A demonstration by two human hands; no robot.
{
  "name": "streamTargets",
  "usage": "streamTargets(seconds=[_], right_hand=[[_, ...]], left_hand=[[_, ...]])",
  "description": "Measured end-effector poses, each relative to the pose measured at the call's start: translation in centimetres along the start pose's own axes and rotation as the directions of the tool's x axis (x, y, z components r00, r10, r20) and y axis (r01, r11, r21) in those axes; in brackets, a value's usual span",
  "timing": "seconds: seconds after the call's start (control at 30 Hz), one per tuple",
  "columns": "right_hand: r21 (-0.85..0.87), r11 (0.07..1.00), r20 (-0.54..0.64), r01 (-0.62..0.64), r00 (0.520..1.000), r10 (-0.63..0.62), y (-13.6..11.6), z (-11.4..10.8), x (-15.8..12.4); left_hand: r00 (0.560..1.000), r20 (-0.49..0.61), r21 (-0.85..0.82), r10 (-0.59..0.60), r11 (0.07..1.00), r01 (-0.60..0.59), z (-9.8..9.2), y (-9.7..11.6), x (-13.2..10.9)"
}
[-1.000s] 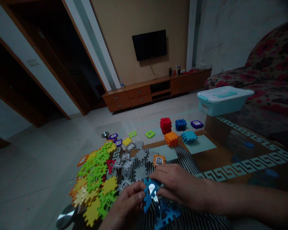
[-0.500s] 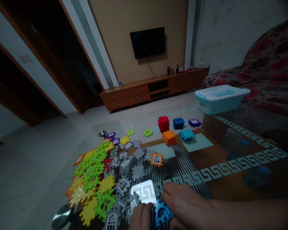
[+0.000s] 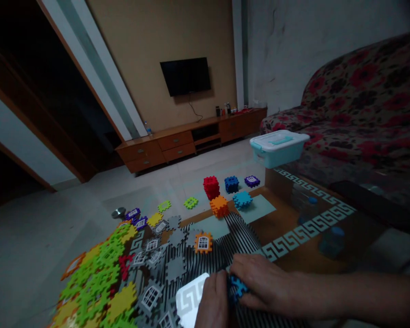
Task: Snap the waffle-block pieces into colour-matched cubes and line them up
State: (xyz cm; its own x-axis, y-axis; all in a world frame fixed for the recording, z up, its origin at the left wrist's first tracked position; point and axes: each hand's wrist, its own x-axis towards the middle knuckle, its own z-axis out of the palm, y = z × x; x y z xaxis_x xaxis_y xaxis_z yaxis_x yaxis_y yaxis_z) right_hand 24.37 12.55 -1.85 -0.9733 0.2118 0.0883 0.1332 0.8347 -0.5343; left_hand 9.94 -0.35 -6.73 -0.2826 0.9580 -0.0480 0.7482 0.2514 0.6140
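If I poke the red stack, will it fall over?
It might topple, since the red stack looks taller than the blue one beside it. It could slide too, because the table looks shiny. A push toward you would probably bump the orange stack just in front.

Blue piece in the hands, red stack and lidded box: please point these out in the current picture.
Blue piece point(image 3: 238, 286): head view, on its visible toothed part.
Red stack point(image 3: 212, 188): head view, on its side.
Lidded box point(image 3: 282, 156): head view, on its turquoise wall.
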Motion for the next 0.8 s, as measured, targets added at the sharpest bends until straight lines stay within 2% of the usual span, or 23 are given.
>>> streamTargets(seconds=[0.13,0.3,0.4,0.5,0.6,0.67,0.8], right_hand=[[0.009,0.997,-0.114,-0.081,0.99,0.081,6.1,-2.0,-2.3],[0.064,0.987,-0.189,-0.145,0.97,0.154,14.1,-7.1,-3.6],[0.085,0.981,-0.245,-0.173,0.951,0.189,17.9,-10.0,-3.3],[0.085,0.981,-0.276,-0.176,0.942,0.193,20.4,-11.9,-2.3],[0.089,0.983,-0.289,-0.162,0.94,0.181,21.7,-12.7,-0.9],[0.102,0.985,-0.288,-0.143,0.943,0.167,22.1,-12.9,0.0],[0.131,0.986,-0.264,-0.102,0.955,0.134,22.0,-13.2,0.4]], left_hand=[[0.993,0.045,0.0,0.111,0.994,-0.111,0.7,5.8,5.7],[0.975,0.096,0.095,0.2,0.973,-0.209,2.7,12.4,13.6],[0.974,0.083,0.174,0.211,0.959,-0.223,3.9,15.3,18.1],[0.985,0.036,0.277,0.168,0.945,-0.171,4.5,17.2,21.7],[0.994,-0.019,0.359,0.109,0.928,-0.095,4.3,18.0,24.0],[0.995,-0.034,0.391,0.093,0.918,-0.072,4.1,18.3,24.7],[0.991,-0.014,0.409,0.133,0.905,-0.115,3.1,18.6,23.5]])
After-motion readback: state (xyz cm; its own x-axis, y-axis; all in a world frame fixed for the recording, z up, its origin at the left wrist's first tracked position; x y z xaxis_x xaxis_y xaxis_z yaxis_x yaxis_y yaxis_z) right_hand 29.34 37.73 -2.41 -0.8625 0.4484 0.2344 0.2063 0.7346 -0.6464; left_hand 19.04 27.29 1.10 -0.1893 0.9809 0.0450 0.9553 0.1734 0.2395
